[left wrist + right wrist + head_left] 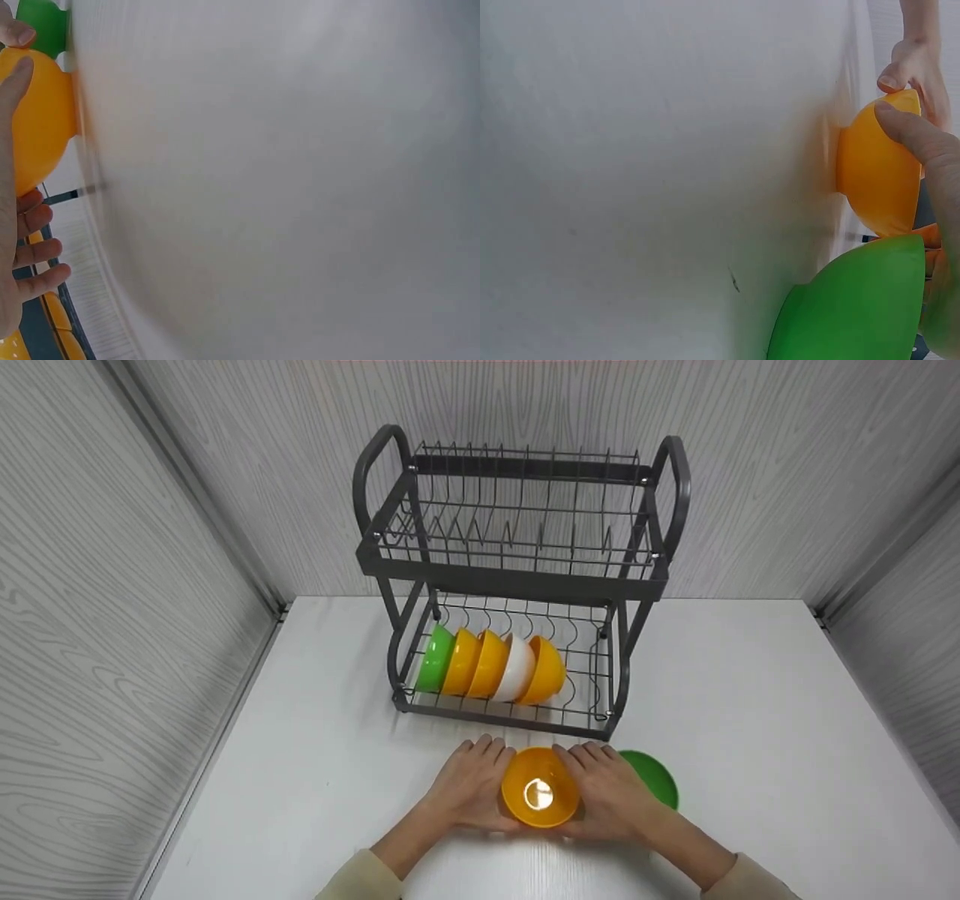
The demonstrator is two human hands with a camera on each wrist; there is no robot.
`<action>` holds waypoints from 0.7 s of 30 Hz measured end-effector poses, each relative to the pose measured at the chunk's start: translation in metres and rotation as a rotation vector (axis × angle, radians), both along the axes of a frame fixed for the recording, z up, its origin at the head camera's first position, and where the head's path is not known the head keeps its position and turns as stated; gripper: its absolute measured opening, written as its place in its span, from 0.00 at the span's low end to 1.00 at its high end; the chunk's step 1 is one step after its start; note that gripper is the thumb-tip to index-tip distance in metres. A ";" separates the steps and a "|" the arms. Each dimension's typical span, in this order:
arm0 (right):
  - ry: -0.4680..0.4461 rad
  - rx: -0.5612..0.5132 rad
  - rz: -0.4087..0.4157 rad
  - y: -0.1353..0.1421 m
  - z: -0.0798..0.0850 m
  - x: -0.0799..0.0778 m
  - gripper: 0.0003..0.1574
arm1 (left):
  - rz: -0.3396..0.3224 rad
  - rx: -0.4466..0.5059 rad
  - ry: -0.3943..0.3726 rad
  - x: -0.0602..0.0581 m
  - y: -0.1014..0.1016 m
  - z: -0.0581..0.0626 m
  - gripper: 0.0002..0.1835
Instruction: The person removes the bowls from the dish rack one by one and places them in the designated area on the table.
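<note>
An orange bowl (540,789) stands upright in front of the rack, its mouth facing up. My left hand (475,786) grips its left side and my right hand (606,791) its right side. In the left wrist view, a thumb lies along the near wall of the orange bowl (43,124), with the fingers beyond it. The right wrist view shows the bowl's foot at or very close to the tabletop; a tiny gap cannot be ruled out. Behind my right hand is a green bowl (654,780), partly hidden by that hand and wrist.
A dark two-tier dish rack (517,577) stands at the back. On its lower tier, a green bowl (435,660), orange bowls (547,671) and a white bowl (516,669) lean in a row. White table (750,720) extends to both sides, with grey wood-grain walls (112,585) around it.
</note>
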State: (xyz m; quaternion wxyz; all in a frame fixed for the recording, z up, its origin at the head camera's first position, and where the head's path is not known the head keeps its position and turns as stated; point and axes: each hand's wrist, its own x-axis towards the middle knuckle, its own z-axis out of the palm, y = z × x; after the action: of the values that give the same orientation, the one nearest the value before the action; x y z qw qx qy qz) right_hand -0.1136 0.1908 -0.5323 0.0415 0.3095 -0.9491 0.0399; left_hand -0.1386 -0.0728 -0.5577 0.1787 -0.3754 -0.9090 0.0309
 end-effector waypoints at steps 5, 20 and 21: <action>0.005 -0.004 0.008 0.000 0.000 0.000 0.70 | 0.020 -0.018 -0.066 0.000 -0.001 0.002 0.51; -0.050 -0.013 -0.020 0.004 0.004 0.001 0.74 | 0.043 -0.076 -0.147 0.003 -0.005 0.008 0.65; -0.053 -0.012 -0.021 0.005 0.005 0.002 0.74 | 0.045 -0.082 -0.141 0.003 -0.005 0.008 0.62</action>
State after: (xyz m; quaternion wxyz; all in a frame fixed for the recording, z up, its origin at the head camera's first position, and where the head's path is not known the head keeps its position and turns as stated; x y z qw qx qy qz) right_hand -0.1121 0.1955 -0.5275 0.0187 0.2979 -0.9529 0.0535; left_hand -0.1353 -0.0779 -0.5492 0.0980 -0.3629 -0.9255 0.0456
